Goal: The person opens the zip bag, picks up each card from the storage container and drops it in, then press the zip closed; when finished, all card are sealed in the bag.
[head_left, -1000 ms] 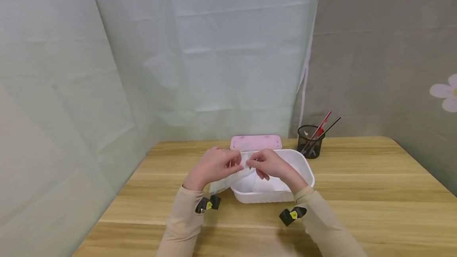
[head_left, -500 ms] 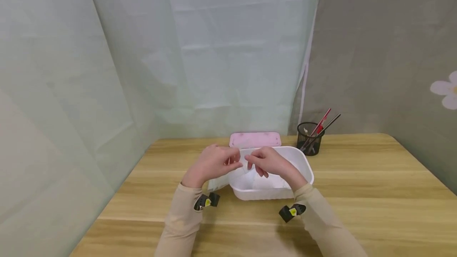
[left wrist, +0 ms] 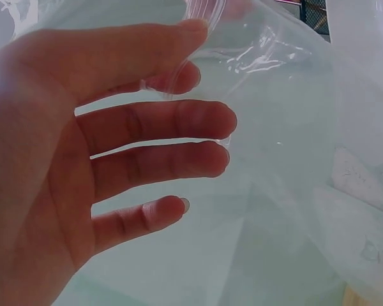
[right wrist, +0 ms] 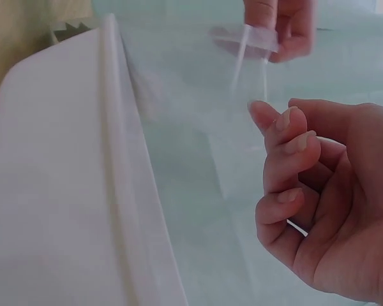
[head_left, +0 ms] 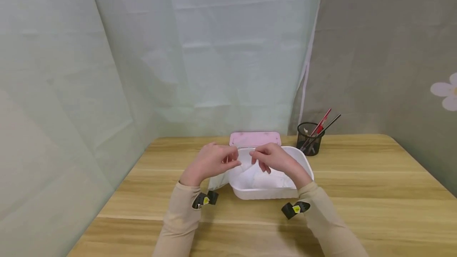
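Pinching the clear thin plastic bag (head_left: 228, 173) by its mouth edge with left hand (head_left: 210, 162), thumb against index, other fingers (left wrist: 179, 159) spread. Curling right hand (head_left: 273, 160) fingers (right wrist: 287, 153), touching the film, over the near-centre white rectangular plastic tub (head_left: 307, 171).

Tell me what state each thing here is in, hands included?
White tub: open, lid off, upright on the table.
Pink lid: lying behind the tub.
Clear plastic bag: held up over the tub by its top edge.
Left hand: pinching the bag.
Right hand: pinching the bag.
Pen cup: upright, holding pens.
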